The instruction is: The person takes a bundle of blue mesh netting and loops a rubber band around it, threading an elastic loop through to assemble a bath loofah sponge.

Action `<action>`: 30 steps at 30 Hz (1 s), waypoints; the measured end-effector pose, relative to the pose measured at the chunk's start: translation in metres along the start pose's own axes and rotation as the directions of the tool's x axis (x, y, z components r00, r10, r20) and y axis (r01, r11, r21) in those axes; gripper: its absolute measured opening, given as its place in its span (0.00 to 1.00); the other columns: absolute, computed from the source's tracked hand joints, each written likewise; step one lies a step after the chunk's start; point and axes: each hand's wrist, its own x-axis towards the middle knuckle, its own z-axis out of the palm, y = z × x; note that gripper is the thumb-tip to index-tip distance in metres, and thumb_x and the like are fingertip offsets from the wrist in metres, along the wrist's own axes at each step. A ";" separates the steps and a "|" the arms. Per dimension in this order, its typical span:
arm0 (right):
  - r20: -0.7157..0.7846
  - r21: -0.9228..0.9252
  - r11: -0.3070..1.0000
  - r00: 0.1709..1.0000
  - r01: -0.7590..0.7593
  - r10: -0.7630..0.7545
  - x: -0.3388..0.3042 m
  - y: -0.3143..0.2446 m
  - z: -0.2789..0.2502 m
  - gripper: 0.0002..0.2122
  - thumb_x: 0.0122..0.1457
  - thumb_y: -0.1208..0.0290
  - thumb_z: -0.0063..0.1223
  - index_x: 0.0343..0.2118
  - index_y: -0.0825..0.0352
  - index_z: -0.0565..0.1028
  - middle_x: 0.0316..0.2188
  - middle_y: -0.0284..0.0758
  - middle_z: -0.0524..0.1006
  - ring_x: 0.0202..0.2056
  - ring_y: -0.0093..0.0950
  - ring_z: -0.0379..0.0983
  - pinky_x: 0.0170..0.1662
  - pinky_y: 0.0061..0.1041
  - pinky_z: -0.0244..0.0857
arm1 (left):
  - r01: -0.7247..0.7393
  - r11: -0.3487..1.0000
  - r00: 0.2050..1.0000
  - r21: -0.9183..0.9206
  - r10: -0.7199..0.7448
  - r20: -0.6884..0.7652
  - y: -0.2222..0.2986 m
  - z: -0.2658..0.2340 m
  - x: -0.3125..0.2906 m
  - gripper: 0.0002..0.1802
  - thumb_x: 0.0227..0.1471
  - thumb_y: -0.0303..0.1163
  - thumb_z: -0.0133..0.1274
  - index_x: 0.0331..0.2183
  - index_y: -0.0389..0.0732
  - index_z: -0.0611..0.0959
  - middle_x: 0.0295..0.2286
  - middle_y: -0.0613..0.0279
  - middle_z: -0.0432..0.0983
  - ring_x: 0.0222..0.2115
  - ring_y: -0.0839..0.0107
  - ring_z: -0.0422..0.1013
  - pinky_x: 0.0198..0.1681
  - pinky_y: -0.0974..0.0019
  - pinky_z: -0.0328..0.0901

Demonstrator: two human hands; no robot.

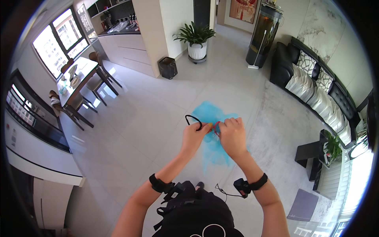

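Up at chest height we hold a thin, translucent blue plastic bag [213, 146] between both hands, out over the pale tiled floor [150, 118]. Our left hand [194, 136] is curled shut around the bag's gathered top, and a black cord loop [193, 119] arcs out of that fist to the upper left. Our right hand [233, 136] is pinched closed on the same bunched top, just beside the left, with a small red piece [216, 126] showing between the two sets of fingers; what that piece is we cannot tell. The bag's film is crinkled and soft, hanging loosely below and fanning out above our knuckles.

Each wrist carries a black strap; the one on the right wrist bears a small black device [241, 186] with a thin wire trailing off it.

No packages, labels or signs are readable from here; a framed red picture [244, 10] hangs on the far wall.

Around us, the floor is glossy light stone, meeting a grey textured rug [284, 130] on the right. A black leather sofa [316, 75] with patterned cushions lines the right wall. Far ahead stands a potted plant [196, 41] in a white round pot, a dark square bin [167, 67] to its left, and a tall dark cylinder cabinet [263, 33] to its right. On the left, a dark dining table [81, 77] with wooden chairs sits by bright windows.
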 end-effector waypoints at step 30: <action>0.197 0.374 0.886 0.957 -0.276 0.215 0.386 0.445 0.226 0.10 0.38 0.85 0.47 0.28 0.72 0.72 0.29 0.38 0.70 0.35 0.38 0.66 0.38 0.28 0.62 | 0.130 0.991 0.853 -0.017 -0.103 0.512 0.070 0.170 0.656 0.12 0.52 0.36 0.53 0.29 0.36 0.81 0.16 0.78 0.58 0.16 0.85 0.51 0.19 0.76 0.45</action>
